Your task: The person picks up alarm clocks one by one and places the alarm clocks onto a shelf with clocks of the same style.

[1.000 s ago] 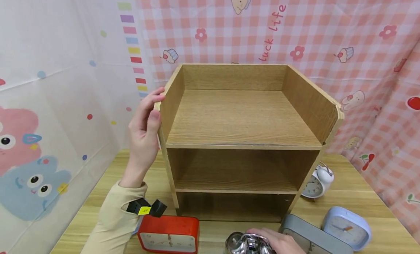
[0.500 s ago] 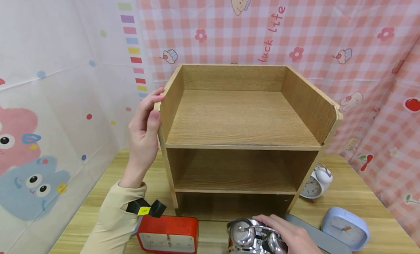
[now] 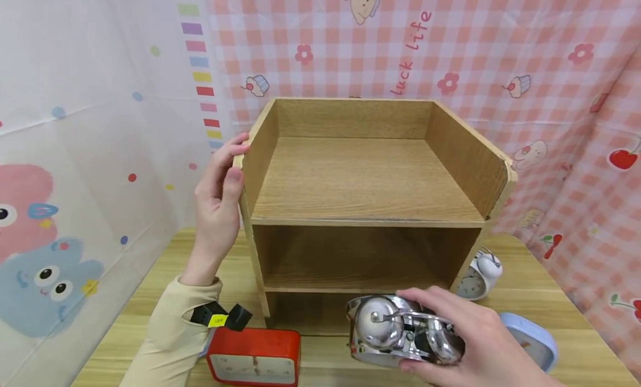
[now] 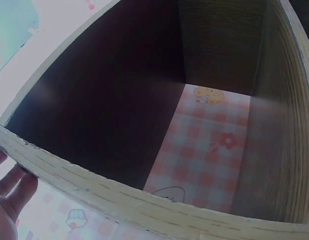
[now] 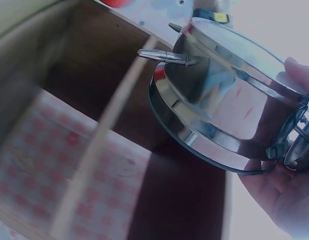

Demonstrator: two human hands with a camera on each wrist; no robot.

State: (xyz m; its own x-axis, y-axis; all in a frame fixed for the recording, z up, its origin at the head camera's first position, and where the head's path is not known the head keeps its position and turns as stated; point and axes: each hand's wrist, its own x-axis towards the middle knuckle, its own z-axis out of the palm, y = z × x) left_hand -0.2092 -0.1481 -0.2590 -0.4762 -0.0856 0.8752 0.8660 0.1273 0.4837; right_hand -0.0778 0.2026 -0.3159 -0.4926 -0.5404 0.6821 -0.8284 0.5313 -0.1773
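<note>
A wooden shelf unit (image 3: 350, 178) with an open top tier and two compartments below stands on the table. My left hand (image 3: 216, 209) grips the upper front edge of its left side panel, thumb in front and fingers over the edge. A shiny silver twin-bell alarm clock (image 3: 379, 327) is held in my right hand (image 3: 483, 342), in front of the lowest compartment, bells toward the head camera. In the right wrist view the clock (image 5: 229, 107) shows its metal body and small feet, thumb on one face and fingers on the other. The left wrist view shows the shelf's wooden edge (image 4: 109, 197).
A red rectangular clock (image 3: 254, 353) sits at the front left, near my left forearm. To the right are a light blue clock (image 3: 532, 340), partly behind my right hand, and a white twin-bell clock (image 3: 482, 276) beside the shelf. Patterned cloth (image 3: 330, 53) hangs behind.
My right hand has lifted the silver alarm clock up and toward the shelf from the front of the table, now covering the grey clock. My left hand keeps its grip on the panel.
</note>
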